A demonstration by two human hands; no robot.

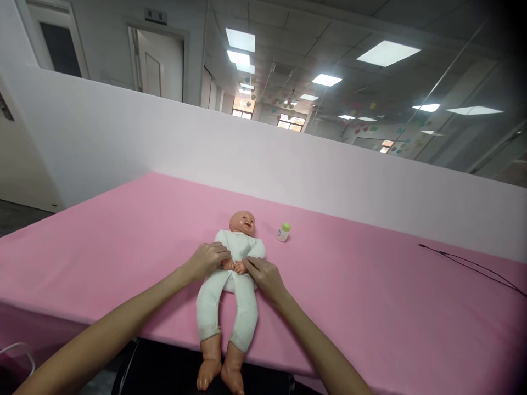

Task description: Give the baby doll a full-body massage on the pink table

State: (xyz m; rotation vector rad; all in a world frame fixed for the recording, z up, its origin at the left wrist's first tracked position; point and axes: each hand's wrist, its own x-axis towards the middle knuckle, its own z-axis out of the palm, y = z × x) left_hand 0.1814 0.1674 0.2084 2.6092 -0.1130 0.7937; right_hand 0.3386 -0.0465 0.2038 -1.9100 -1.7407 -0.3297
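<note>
A baby doll (pixel 239 245) with a white cloth body lies on its back, head away from me, its bare feet reaching past the table's near edge. My left hand (pixel 209 259) is closed on the doll's arm on the left side, near the wrist. On the other side, my right hand (pixel 265 276) pinches the other arm by its small hand. Both doll hands rest together over the belly. My fingers partly cover the doll's sleeves. To the right of the doll's head stands a small bottle (pixel 284 232) with a green cap, slightly tilted in view.
A pink cloth (pixel 349 285) covers the table. A thin black cable (pixel 465 260) lies at the right. Behind the table runs a low white wall (pixel 263 159) with glass above it. A black chair seat (pixel 164 365) shows below the near edge.
</note>
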